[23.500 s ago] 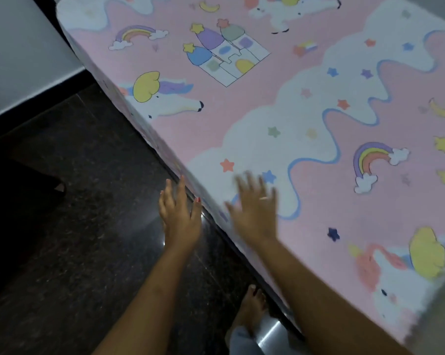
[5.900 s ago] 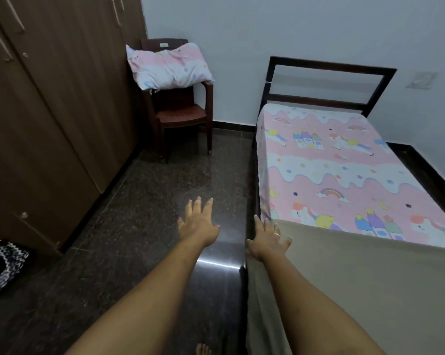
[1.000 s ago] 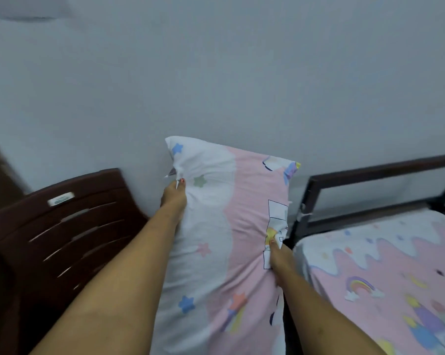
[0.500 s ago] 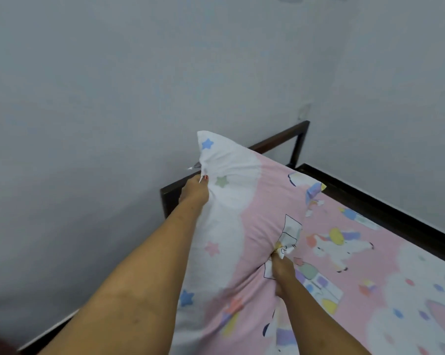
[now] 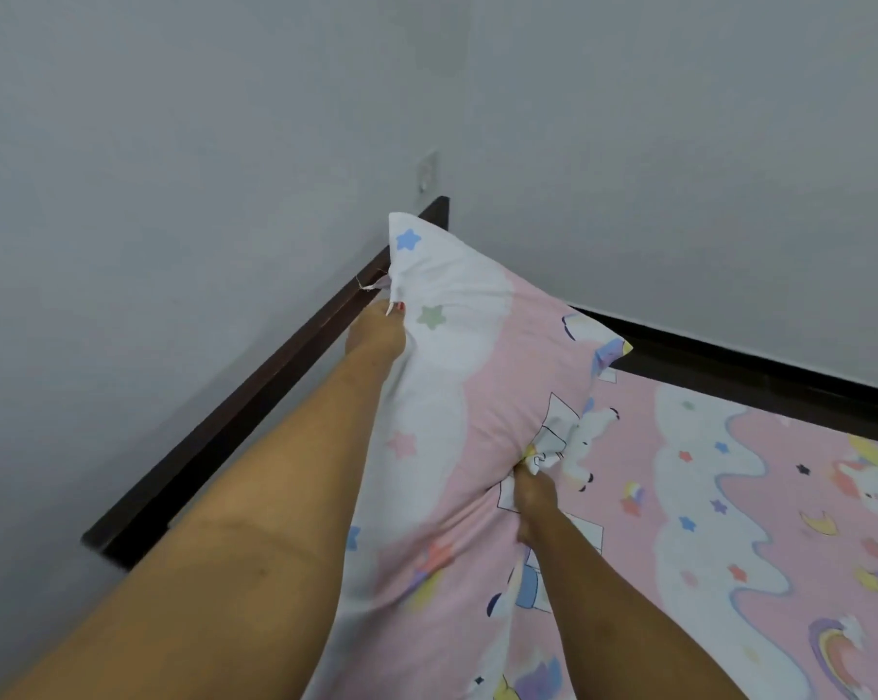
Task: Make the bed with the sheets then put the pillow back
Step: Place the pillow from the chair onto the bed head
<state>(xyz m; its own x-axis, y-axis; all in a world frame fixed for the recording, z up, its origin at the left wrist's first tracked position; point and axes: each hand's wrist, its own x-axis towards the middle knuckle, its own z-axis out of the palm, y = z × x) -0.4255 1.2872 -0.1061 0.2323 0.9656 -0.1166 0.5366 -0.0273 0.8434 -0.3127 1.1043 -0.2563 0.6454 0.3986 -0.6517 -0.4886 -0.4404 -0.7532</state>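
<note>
A pink and white pillow [image 5: 482, 396] printed with stars and unicorns is held over the head end of the bed. My left hand [image 5: 376, 336] grips its upper left edge near the top corner. My right hand [image 5: 535, 490] pinches a bunch of its cover on the right edge. The matching pink unicorn sheet [image 5: 719, 497] covers the mattress to the right of the pillow and below it. The pillow's lower end is hidden behind my arms.
A dark wooden headboard rail [image 5: 255, 401] runs diagonally along the grey wall [image 5: 174, 194] behind my left arm. A dark strip [image 5: 760, 381] runs along the far side of the bed under the right wall. A switch plate [image 5: 426, 174] sits near the room corner.
The pillow has swung further over the bed toward the headboard, and my view has turned right. Both hands keep the same hold on it.
</note>
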